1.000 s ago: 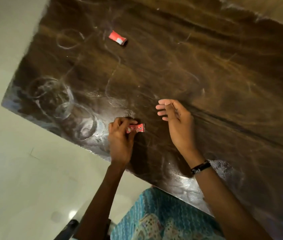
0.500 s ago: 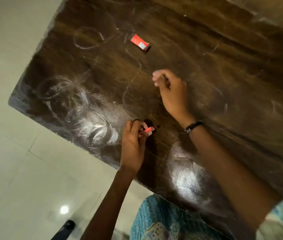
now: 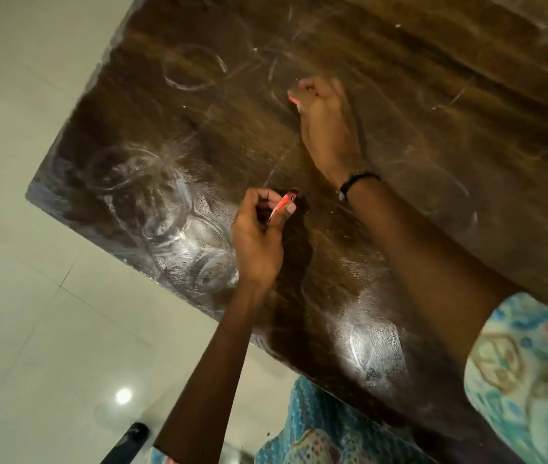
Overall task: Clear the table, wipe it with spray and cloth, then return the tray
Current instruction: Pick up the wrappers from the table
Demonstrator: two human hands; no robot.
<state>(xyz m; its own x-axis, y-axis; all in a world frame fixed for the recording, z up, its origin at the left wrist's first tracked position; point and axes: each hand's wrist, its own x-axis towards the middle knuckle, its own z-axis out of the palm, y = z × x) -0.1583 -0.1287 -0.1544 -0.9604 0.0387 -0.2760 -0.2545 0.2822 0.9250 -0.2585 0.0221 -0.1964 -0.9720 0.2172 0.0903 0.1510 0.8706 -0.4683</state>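
Note:
The dark wooden table point(image 3: 433, 95) is smeared with white rings and streaks. Near its front edge, my left hand point(image 3: 259, 242) pinches a small red wrapper point(image 3: 282, 207) between thumb and fingers. Farther in, my right hand point(image 3: 328, 122) is curled into a fist on the tabletop where a second red wrapper lay. Only a sliver of red point(image 3: 294, 99) shows at its fingertips. A black band sits on my right wrist. No tray, spray or cloth is in view.
White floor tiles point(image 3: 48, 329) lie to the left of and below the table's corner point(image 3: 31, 195). A dark object point(image 3: 132, 435) stands on the floor by my left arm. My patterned blue clothing point(image 3: 333, 426) presses against the table's near edge.
My right hand has reached forward over the table and closed over the second red wrapper, which is now almost hidden. My left hand has lifted its wrapper slightly.

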